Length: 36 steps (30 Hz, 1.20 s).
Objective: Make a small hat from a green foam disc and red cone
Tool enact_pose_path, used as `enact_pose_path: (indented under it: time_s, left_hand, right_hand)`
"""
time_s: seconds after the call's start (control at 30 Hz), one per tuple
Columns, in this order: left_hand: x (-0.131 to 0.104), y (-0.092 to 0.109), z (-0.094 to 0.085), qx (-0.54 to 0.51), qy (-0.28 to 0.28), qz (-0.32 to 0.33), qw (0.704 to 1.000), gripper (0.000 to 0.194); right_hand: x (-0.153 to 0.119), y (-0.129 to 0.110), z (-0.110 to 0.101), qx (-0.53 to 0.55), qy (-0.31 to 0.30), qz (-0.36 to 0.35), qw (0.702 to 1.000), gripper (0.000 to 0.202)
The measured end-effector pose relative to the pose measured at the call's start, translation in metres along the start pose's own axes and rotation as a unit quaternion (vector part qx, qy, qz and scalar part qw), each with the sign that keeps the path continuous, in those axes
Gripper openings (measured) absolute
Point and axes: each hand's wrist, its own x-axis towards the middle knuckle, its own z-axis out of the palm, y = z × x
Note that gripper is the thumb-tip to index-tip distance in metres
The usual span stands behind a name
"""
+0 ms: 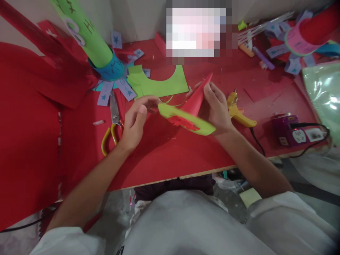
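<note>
My right hand [216,106] is closed round a red paper cone [197,101], its tip pointing up and away. A lime-green disc [205,126] is at the cone's wide end, tilted and slightly blurred, with ragged red edges against it. My left hand [136,122] is at the disc's left edge, fingers curled behind it and thumb raised; its fingertips are partly hidden, so its hold is unclear. Beyond the hands lies a green sheet [172,88] with a round cut-out.
Scissors [114,115] lie left of my left hand, and a yellow glue gun [243,117] right of my right hand. A green tube [92,39] stands back left. A purple power box [285,129] sits right on the red table [148,166].
</note>
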Motion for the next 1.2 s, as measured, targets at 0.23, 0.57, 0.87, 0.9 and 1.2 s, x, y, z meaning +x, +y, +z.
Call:
enact_pose_path:
  time_s: [0.23, 0.57, 0.87, 0.9, 1.2]
  left_hand:
    - [-0.002, -0.013, 0.005, -0.107, -0.066, 0.072, 0.989, 0.054]
    - [-0.003, -0.017, 0.001, -0.074, 0.054, 0.05, 0.995, 0.043]
    - [-0.007, 0.001, 0.001, 0.094, 0.084, 0.147, 0.981, 0.028]
    - [-0.008, 0.004, 0.001, 0.102, 0.068, 0.152, 0.981, 0.024]
    - [-0.006, 0.015, 0.007, 0.088, 0.004, 0.152, 0.984, 0.019]
  right_hand:
    - [-0.005, -0.007, 0.013, 0.252, -0.034, 0.255, 0.933, 0.035]
    - [-0.007, 0.003, 0.024, 0.22, -0.014, 0.247, 0.943, 0.044]
    - [-0.016, -0.005, 0.019, 0.019, -0.022, -0.063, 0.998, 0.059]
    - [-0.018, -0.008, 0.019, -0.008, -0.029, -0.098, 0.995, 0.063]
    - [-0.024, -0.023, 0.02, -0.128, -0.04, -0.282, 0.95, 0.02]
